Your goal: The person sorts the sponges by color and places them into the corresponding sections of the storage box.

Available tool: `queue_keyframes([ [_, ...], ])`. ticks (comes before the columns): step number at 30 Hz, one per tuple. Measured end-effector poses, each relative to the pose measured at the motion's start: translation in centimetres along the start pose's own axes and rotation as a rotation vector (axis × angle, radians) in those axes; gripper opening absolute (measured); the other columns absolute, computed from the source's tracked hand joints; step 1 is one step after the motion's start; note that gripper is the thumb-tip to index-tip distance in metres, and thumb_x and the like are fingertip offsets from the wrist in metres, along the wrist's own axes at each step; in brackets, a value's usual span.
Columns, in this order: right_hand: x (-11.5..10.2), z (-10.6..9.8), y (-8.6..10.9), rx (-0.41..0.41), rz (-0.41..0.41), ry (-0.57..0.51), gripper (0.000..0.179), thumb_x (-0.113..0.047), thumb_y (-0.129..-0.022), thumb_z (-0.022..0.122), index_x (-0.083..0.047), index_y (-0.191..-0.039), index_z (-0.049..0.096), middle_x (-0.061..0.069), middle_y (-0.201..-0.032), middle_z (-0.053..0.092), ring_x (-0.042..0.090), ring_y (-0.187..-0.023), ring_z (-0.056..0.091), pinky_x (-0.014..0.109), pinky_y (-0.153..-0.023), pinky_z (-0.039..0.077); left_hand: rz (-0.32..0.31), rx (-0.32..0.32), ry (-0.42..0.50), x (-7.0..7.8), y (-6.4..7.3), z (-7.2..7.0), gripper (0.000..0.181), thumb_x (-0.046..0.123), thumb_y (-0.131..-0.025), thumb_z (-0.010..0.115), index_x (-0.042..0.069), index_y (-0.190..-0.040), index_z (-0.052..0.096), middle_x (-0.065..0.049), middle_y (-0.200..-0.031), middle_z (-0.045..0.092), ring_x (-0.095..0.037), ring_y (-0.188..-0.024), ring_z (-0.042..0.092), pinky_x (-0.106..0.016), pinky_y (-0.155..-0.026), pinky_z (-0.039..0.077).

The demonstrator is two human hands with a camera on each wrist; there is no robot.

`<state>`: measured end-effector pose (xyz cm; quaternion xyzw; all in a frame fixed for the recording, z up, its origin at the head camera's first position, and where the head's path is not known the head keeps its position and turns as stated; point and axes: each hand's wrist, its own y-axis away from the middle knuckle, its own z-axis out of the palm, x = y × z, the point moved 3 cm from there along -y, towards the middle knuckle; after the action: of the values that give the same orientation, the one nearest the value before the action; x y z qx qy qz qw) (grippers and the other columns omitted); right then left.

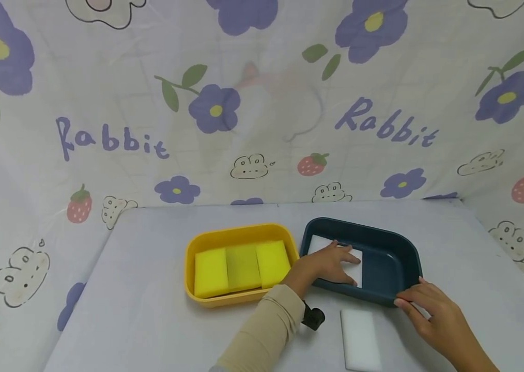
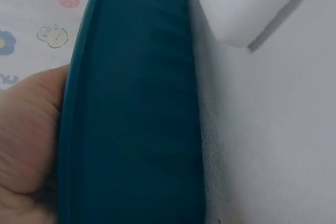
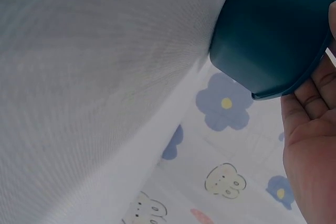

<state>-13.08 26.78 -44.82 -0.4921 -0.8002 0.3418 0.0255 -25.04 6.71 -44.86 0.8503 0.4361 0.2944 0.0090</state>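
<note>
My left hand (image 1: 334, 262) reaches over the near rim of a dark teal plastic bin (image 1: 389, 268), fingers spread on white foam blocks (image 1: 356, 271) in its left part. The hand covers much of these blocks, so their number is hard to tell. At the front right corner of the bin, my right hand (image 1: 436, 315) pinches the rim between thumb and fingers. The right wrist view shows its fingers (image 3: 315, 93) against the bin's outer wall (image 3: 268, 35). Another white block (image 1: 360, 338) lies on the table before the bin.
Left of the teal bin stands a yellow bin (image 1: 239, 297) holding yellow sponges (image 1: 243, 268) side by side. A black wrist camera (image 1: 313, 316) hangs under my left wrist. A printed cloth (image 1: 262, 103) hangs behind the white table (image 1: 141, 289).
</note>
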Motion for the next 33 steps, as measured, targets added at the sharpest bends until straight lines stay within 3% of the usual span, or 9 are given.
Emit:
queue_keyframes([
  [6, 0.0, 0.1, 0.0, 0.006, -0.011, -0.007, 0.026, 0.005, -0.066, 0.086, -0.013, -0.083, 0.076, -0.008, -0.081, 0.067, 0.015, -0.079, 0.061, 0.013, -0.112, 0.021, -0.037, 0.068, -0.036, 0.1, 0.3, -0.4, 0.056, 0.032, -0.083, 0.084, 0.032, -0.136, 0.064, 0.006, -0.159, 0.035, -0.014, -0.147, 0.027, -0.031, -0.116, 0.028],
  [12, 0.2, 0.1, 0.1, 0.012, -0.022, -0.030, 0.028, 0.006, -0.066, 0.086, -0.013, -0.084, 0.076, -0.009, -0.082, 0.067, 0.014, -0.079, 0.060, 0.014, -0.113, 0.022, -0.100, 0.094, -0.092, 0.2, 0.4, -0.4, 0.057, 0.031, -0.083, 0.083, 0.036, -0.136, 0.062, 0.007, -0.161, 0.029, -0.013, -0.147, 0.027, -0.032, -0.115, 0.030],
  [18, 0.2, 0.0, 0.1, 0.008, -0.021, -0.039, 0.029, 0.007, -0.065, 0.086, -0.013, -0.084, 0.076, -0.010, -0.083, 0.066, 0.012, -0.081, 0.060, 0.014, -0.112, 0.023, -0.150, 0.136, -0.210, 0.4, 0.5, -0.4, 0.061, 0.046, -0.081, 0.083, 0.036, -0.137, 0.062, 0.010, -0.151, 0.045, -0.011, -0.136, 0.042, -0.030, -0.107, 0.040],
  [26, 0.1, 0.0, 0.0, -0.013, 0.006, -0.019, 0.027, 0.003, -0.068, 0.086, -0.015, -0.084, 0.076, -0.012, -0.082, 0.065, 0.012, -0.080, 0.059, 0.012, -0.112, 0.020, -0.122, 0.150, -0.226, 0.0, 1.0, -0.3, 0.058, 0.059, -0.087, 0.070, 0.032, -0.138, 0.061, 0.009, -0.150, 0.048, -0.010, -0.133, 0.046, -0.029, -0.107, 0.041],
  [33, 0.1, 0.1, 0.0, 0.005, -0.011, -0.027, 0.027, 0.005, -0.066, 0.086, -0.013, -0.084, 0.076, -0.010, -0.082, 0.065, 0.012, -0.080, 0.059, 0.013, -0.112, 0.022, -0.090, 0.208, -0.205, -0.2, 1.4, -0.4, 0.042, 0.046, -0.097, 0.062, 0.027, -0.135, 0.065, 0.008, -0.148, 0.050, -0.009, -0.134, 0.046, -0.027, -0.108, 0.040],
])
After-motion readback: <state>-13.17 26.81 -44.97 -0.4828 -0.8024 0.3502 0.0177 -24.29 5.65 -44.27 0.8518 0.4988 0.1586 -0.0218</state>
